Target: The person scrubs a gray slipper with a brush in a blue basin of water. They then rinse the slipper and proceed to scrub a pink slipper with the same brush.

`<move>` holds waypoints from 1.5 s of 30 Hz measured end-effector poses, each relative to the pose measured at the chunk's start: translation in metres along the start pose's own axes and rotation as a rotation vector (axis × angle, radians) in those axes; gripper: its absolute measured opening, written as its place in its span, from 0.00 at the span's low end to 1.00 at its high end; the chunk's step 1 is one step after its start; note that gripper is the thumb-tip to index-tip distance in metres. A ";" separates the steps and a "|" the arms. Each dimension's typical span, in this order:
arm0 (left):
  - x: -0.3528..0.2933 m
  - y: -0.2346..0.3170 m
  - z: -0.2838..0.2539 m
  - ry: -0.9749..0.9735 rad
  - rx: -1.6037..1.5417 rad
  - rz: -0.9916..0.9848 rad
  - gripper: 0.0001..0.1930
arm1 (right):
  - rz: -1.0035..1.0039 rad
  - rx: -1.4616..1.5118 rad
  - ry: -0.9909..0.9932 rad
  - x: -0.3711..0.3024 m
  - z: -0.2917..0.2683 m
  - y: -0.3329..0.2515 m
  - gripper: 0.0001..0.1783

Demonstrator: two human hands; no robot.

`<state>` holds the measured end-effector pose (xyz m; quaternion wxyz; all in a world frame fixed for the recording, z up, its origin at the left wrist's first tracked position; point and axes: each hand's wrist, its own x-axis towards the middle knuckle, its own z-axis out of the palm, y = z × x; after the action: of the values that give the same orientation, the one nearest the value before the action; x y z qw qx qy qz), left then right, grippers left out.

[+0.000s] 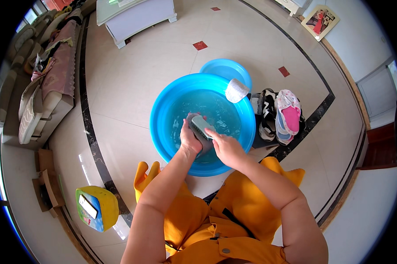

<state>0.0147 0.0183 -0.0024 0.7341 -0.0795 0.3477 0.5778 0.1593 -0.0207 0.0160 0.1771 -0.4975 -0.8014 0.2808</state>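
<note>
Cupping dark-grey oblong fabric (204,145) in left hand (190,139), seemingly for steadiness. Gripping pale-grey rectangular plastic brush (202,126) in right hand (227,148).

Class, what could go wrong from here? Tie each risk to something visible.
Water in the large basin could splash the shoes beside it. The right hand might drop the brush into the large basin. The white item at its rim may fall in.
</note>
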 end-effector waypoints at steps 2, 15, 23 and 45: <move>-0.003 -0.002 0.003 -0.031 0.004 -0.058 0.28 | 0.026 -0.086 -0.006 -0.002 0.001 -0.003 0.26; -0.010 -0.013 -0.007 -0.219 0.000 -0.232 0.32 | 0.059 -0.184 0.057 0.019 0.008 0.007 0.29; -0.007 -0.010 -0.006 -0.136 -0.029 -0.154 0.31 | 0.015 -0.170 0.044 0.019 0.006 0.004 0.32; -0.006 -0.001 -0.008 -0.159 -0.013 -0.082 0.30 | -0.021 -0.256 0.043 0.011 0.012 0.002 0.38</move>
<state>0.0119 0.0090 -0.0046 0.7819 -0.0523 0.2808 0.5541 0.1494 -0.0136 0.0056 0.1322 -0.5134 -0.8319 0.1639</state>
